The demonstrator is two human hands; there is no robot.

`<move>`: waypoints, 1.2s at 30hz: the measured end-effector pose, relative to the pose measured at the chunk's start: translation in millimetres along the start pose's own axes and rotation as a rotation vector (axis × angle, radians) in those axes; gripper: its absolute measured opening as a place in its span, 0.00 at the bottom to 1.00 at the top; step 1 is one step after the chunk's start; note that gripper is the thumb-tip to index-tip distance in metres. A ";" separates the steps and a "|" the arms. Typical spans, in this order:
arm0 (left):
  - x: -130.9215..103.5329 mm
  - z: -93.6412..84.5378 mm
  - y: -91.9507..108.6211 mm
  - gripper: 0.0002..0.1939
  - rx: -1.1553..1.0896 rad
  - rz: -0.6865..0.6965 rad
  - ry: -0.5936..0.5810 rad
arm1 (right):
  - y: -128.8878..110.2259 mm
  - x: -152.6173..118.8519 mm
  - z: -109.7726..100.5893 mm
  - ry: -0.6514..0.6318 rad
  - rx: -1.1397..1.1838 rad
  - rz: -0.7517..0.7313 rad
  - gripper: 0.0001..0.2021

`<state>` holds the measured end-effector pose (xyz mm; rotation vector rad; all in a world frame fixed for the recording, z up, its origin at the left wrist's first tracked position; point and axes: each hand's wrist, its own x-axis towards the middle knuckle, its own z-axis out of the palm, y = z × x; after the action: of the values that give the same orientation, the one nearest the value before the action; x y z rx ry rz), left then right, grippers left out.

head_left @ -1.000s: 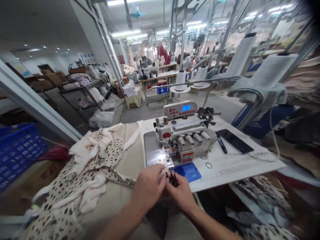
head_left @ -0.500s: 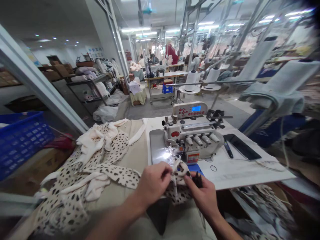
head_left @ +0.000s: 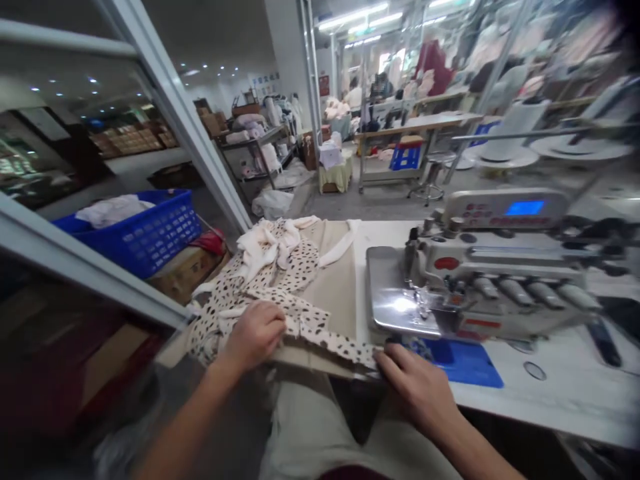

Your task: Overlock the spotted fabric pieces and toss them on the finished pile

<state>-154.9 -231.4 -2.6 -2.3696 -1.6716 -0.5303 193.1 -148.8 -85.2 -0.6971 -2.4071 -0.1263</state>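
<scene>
A cream fabric strip with dark spots (head_left: 337, 343) stretches between my hands along the front edge of the table. My left hand (head_left: 257, 333) is closed on its left part, beside the heap of the same spotted fabric (head_left: 295, 267). At the other end, the fingers of my right hand (head_left: 417, 380) pinch the strip. Something dark shows under that end, too blurred to name. An overlock sewing machine (head_left: 510, 267) with a lit needle area stands to the right, beyond my right hand. Its metal plate (head_left: 393, 277) lies between the heap and the machine head.
A blue plastic basket (head_left: 145, 233) holding white cloth stands at the left, behind a metal frame post (head_left: 185, 120). A dark tool (head_left: 604, 341) and a ring (head_left: 535, 371) lie on the right of the table. Farther back are shelves (head_left: 260, 143) and another worktable (head_left: 425, 123).
My hands have moved apart, the left one toward the heap, drawing the bunched spotted fabric out into a long strip away from the needle area. The view has turned left.
</scene>
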 end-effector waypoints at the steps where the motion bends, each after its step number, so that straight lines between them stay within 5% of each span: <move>1: -14.2 6.9 2.5 0.11 -0.011 -0.037 -0.070 | 0.1 -4.4 2.1 -0.076 0.010 -0.026 0.13; 6: -42.2 24.0 21.0 0.12 -0.067 -0.230 -0.074 | 10.8 -24.2 5.2 -0.191 0.082 -0.055 0.14; 16: -3.7 63.3 43.0 0.06 -0.118 -0.501 -0.141 | 15.7 -19.0 15.6 -0.143 0.019 -0.039 0.16; 20: 3.7 54.4 47.6 0.04 -0.080 -0.561 -0.161 | 18.5 -19.8 26.4 -0.134 0.016 -0.037 0.12; 23: 14.8 29.6 24.4 0.06 -0.086 -0.569 -0.166 | 23.5 -24.3 30.6 -0.122 0.065 -0.028 0.14; 27: 37.1 5.2 -48.0 0.11 -0.050 -0.700 -0.207 | 30.2 -35.5 35.2 -0.045 0.125 0.001 0.19; 31: 56.4 17.8 -104.8 0.12 -0.051 -0.864 -0.359 | 32.8 -45.6 42.5 0.021 0.182 0.021 0.19; 36: 67.3 35.5 -124.5 0.17 -0.158 -0.999 -0.388 | 36.4 -48.0 47.3 0.002 0.210 0.015 0.20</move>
<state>-245.2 -117.4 -14.5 -1.6130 -3.0613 -0.3318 218.2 -127.5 -154.4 -0.6168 -2.3697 0.1301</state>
